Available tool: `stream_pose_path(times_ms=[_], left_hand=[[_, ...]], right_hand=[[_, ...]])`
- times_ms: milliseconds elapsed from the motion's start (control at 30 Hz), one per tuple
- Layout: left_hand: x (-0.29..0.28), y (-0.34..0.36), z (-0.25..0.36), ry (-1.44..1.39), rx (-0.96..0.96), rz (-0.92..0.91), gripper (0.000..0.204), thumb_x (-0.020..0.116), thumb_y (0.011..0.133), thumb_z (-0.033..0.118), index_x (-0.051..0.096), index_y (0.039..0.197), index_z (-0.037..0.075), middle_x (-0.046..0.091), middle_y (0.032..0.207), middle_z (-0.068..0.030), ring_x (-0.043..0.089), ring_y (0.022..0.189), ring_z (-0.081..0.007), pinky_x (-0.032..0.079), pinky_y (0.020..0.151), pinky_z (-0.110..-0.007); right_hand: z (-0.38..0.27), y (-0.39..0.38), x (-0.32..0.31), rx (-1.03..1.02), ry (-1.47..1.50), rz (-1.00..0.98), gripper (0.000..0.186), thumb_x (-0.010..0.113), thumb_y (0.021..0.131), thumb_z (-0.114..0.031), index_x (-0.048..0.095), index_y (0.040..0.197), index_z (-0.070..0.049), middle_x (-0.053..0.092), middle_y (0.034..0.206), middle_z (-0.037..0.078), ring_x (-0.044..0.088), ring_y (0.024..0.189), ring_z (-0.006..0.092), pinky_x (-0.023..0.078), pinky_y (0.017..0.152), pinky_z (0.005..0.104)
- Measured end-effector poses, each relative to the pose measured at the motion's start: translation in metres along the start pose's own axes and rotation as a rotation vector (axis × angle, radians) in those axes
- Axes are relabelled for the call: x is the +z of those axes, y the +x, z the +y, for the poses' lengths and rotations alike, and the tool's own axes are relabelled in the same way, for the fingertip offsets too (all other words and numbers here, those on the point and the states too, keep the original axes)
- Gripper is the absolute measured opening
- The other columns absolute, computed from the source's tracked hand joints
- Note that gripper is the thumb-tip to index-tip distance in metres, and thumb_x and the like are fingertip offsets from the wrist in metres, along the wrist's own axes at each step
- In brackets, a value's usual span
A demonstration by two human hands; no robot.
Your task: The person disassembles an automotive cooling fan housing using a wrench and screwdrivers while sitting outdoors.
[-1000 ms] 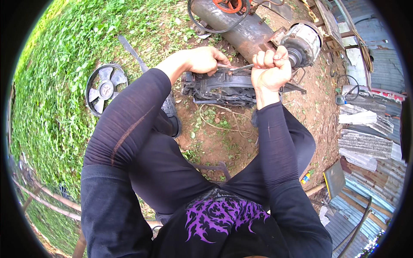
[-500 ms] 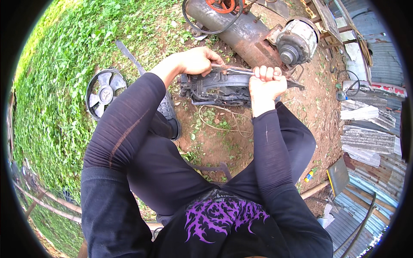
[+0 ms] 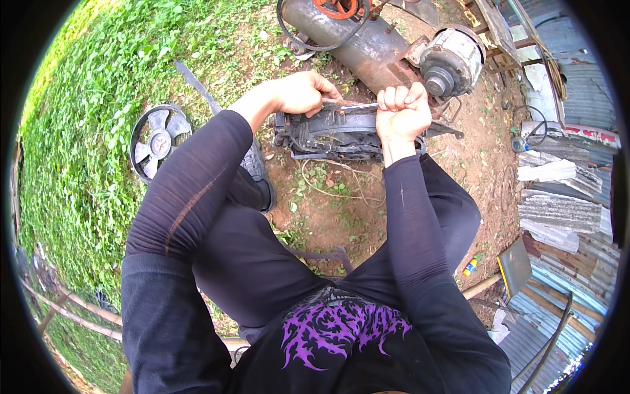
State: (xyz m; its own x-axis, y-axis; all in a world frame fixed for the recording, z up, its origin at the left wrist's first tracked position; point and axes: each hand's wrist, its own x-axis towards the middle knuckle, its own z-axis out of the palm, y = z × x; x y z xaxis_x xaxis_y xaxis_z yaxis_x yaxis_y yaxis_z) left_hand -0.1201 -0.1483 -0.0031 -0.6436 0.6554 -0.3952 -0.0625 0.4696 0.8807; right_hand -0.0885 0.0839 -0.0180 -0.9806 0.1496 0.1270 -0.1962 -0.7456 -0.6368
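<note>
Fan (image 3: 159, 143) lies apart at left, the far frame (image 3: 335, 141) seems unfinished, and my right hand (image 3: 403, 118) clenches a tool (image 3: 365, 107); what my left hand (image 3: 302, 94) grips, I cannot tell.

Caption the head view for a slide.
Left hand at a dark assembly, right hand gripping a metal rod, fan lying on greenery.
</note>
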Motion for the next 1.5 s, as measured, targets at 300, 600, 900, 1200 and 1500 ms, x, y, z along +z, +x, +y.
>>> stream_pose_path(times_ms=[300,600,900,1200,1500], left_hand=[[0.001,0.0,-0.005,-0.006,-0.001,0.032,0.065,0.049,0.07,-0.001,0.073,0.129,0.009,0.064,0.069,-0.0001,0.052,0.058,-0.009,0.042,0.057,-0.028],[-0.001,0.004,-0.01,0.013,-0.016,0.019,0.065,0.05,0.071,-0.001,0.071,0.133,0.008,0.064,0.065,-0.0026,0.055,0.06,-0.011,0.046,0.059,-0.029],[-0.001,0.005,-0.008,0.035,-0.026,-0.018,0.063,0.051,0.071,-0.001,0.071,0.13,0.006,0.066,0.065,-0.0045,0.058,0.062,-0.0129,0.047,0.062,-0.03],[0.003,-0.002,-0.006,0.111,-0.054,0.084,0.016,0.057,0.071,0.0,0.07,0.081,0.002,0.069,0.075,-0.008,0.062,0.072,-0.0197,0.048,0.066,-0.037],[0.0,0.001,-0.005,0.156,-0.058,0.077,0.018,0.058,0.071,-0.003,0.072,0.082,0.002,0.068,0.072,-0.0062,0.059,0.069,-0.0197,0.048,0.065,-0.037]], right_hand=[[-0.002,0.017,0.005,0.148,-0.07,-0.022,0.013,0.042,0.08,-0.011,0.037,0.068,-0.013,0.022,0.053,-0.001,0.016,0.048,0.0127,0.021,0.05,0.0346],[0.006,0.039,0.053,0.397,-0.304,-0.475,0.02,0.048,0.082,-0.005,0.037,0.067,-0.011,0.032,0.057,-0.002,0.024,0.048,0.009,0.022,0.047,0.0286],[0.002,0.039,0.057,0.437,-0.453,-0.598,0.03,0.056,0.091,-0.013,0.039,0.067,-0.011,0.034,0.059,-0.004,0.03,0.051,0.0068,0.025,0.048,0.0266],[0.02,0.03,0.086,0.561,-0.765,-0.828,0.031,0.056,0.104,-0.019,0.052,0.076,-0.008,0.038,0.063,-0.007,0.03,0.054,0.0038,0.025,0.048,0.0246],[0.032,0.004,0.08,0.251,-0.605,-0.517,0.013,0.053,0.087,-0.012,0.061,0.083,-0.003,0.048,0.066,-0.004,0.04,0.058,0.0036,0.032,0.053,0.0227]])
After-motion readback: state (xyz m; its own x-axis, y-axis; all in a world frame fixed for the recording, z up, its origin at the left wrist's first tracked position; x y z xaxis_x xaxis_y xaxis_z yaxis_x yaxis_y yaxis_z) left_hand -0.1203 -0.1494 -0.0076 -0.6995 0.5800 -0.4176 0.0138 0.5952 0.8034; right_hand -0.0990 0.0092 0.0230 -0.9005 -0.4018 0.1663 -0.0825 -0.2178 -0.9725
